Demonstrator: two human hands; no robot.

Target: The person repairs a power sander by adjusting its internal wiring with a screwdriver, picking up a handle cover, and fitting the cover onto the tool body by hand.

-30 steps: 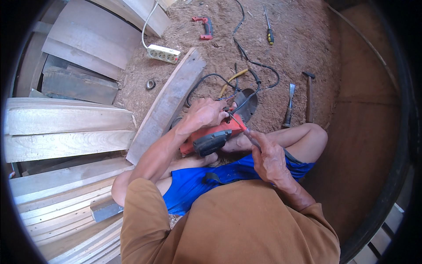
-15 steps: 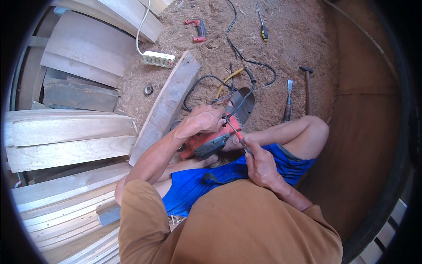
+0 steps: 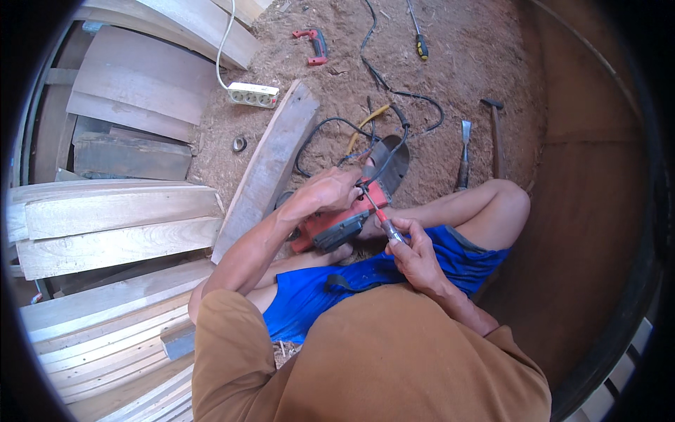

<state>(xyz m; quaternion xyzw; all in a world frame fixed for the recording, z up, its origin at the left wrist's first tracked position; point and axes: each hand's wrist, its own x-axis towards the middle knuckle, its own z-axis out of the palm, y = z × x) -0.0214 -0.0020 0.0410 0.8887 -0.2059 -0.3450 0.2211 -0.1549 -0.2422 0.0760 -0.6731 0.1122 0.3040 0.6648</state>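
Note:
Between my legs rests a red and black electric planer (image 3: 336,224), its outer handle part off and dark wires coming out at the far end. My left hand (image 3: 329,190) lies over that end, fingers curled and pinched beside the wires; what they grip is hidden. My right hand (image 3: 416,254) is closed around the red and clear handle of a screwdriver (image 3: 382,216). The screwdriver's shaft points up and left, its tip against the planer's wire end near my left fingertips. A black power cord (image 3: 402,137) loops away from there.
Ahead lie a red and black handle shell (image 3: 318,48), a yellow-black screwdriver (image 3: 420,43), a chisel (image 3: 464,158), a hammer (image 3: 496,137) and a tape roll (image 3: 239,143). A white power strip (image 3: 253,95) sits by a plank (image 3: 271,165). Stacked boards (image 3: 119,225) line the left; a brown panel (image 3: 583,211) stands right.
My right hand has shifted slightly and its fingers have changed their hold on the screwdriver, showing more of the handle. My left hand stays at the wires. The view has moved a little.

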